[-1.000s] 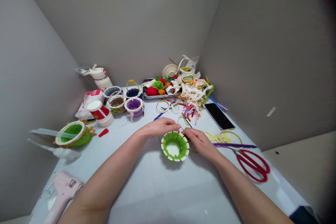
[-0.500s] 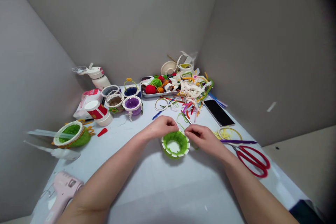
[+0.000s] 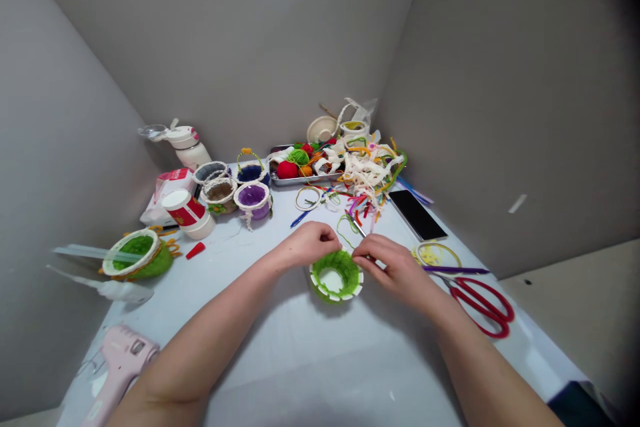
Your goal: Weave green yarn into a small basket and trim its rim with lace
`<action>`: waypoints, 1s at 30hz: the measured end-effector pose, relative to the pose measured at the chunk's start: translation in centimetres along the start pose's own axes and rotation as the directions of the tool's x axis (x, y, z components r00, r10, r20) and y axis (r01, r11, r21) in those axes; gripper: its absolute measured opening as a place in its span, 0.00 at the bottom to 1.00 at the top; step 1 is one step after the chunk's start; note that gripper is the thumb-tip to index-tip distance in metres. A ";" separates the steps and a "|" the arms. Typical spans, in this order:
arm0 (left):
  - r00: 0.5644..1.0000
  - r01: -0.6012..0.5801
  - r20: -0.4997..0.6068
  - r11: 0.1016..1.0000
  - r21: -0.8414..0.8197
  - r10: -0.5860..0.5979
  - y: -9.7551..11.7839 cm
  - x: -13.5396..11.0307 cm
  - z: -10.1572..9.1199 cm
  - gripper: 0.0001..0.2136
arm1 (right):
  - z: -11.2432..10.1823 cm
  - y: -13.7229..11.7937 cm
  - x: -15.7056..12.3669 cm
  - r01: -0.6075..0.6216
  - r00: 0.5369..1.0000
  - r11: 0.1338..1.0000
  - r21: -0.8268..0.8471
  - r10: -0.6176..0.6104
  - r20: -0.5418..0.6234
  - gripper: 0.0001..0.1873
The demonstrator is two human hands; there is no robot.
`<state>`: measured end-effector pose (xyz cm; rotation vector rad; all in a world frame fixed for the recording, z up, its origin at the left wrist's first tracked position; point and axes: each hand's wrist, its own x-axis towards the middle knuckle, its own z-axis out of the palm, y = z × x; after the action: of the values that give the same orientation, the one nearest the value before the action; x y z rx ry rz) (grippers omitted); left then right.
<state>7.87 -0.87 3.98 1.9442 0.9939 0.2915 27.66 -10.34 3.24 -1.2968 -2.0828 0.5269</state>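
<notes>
And here we are, eyes on the middle of the frame, where the small green cup [image 3: 347, 270] sits between two bare hands, its mouth facing up, a ring of white tabs round its edge and a pale bottom showing inside! The left hand [image 3: 315, 241] is at the cup's upper left edge, fingers curled in and bunched close — the tips are half hidden, so I can't tell what they clamp on. Over to the right hand [image 3: 387, 263], thumb and forefinger coming up against the upper right edge, the other fingers folded; whether they pinch the edge or some yarn is too small to tell. Just above the cup, a loose green strand [image 3: 345, 233] loops across the table [image 3: 310, 360], and a slim silvery rod [image 3: 359, 228] slants beside the right hand — held or lying there, I can't say. Right of frame, red-handled scissors [image 3: 483, 307] lie near a purple stick [image 3: 457, 270], with a black phone [image 3: 417, 215] above them. Lower left, a pink glue gun [image 3: 123, 353]; upper centre, a metal tray [image 3: 307, 181] crowded with bright yarn balls, a tangle of pale scraps [image 3: 367, 173] piled beside it
</notes>
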 end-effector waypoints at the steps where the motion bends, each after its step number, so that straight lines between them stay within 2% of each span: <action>1: 1.000 0.001 -0.003 1.000 0.001 -0.001 0.0 0.0 0.0 0.11 | -0.3 0.1 -0.1 -0.003 1.000 1.000 0.001 0.003 0.015 0.10; 6: 1.000 0.012 0.003 1.000 0.007 -0.012 0.2 -0.1 -0.2 0.11 | -1.1 1.0 -0.3 -0.042 0.996 0.997 0.059 0.037 0.079 0.12; 11: 0.998 0.039 0.039 0.999 0.015 -0.039 0.5 -0.5 -0.6 0.09 | -0.4 1.6 -0.1 -0.128 0.980 0.985 0.113 0.108 0.167 0.11; 16: 0.996 0.044 0.075 0.998 0.048 -0.047 0.7 -0.8 -1.0 0.08 | 1.0 1.7 0.2 -0.215 0.973 0.954 0.209 0.192 0.126 0.11; 20: 0.998 -0.011 0.062 0.999 -0.039 0.013 0.9 -0.7 -0.6 0.12 | 1.7 1.6 0.4 -0.223 0.972 0.942 0.252 0.198 0.123 0.11; 25: 0.993 -0.012 0.115 0.984 -0.179 0.033 0.8 -0.3 0.2 0.14 | 1.7 1.4 0.4 -0.233 0.971 0.936 0.263 0.210 0.114 0.11; 30: 0.994 0.027 0.110 0.989 -0.144 -0.011 0.9 -0.4 0.0 0.13 | 1.0 1.4 0.3 -0.258 0.962 0.932 0.253 0.226 0.150 0.12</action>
<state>8.08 -1.38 4.81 1.7983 0.8949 0.2372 27.79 -9.45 1.72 -1.3935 -1.8704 0.9844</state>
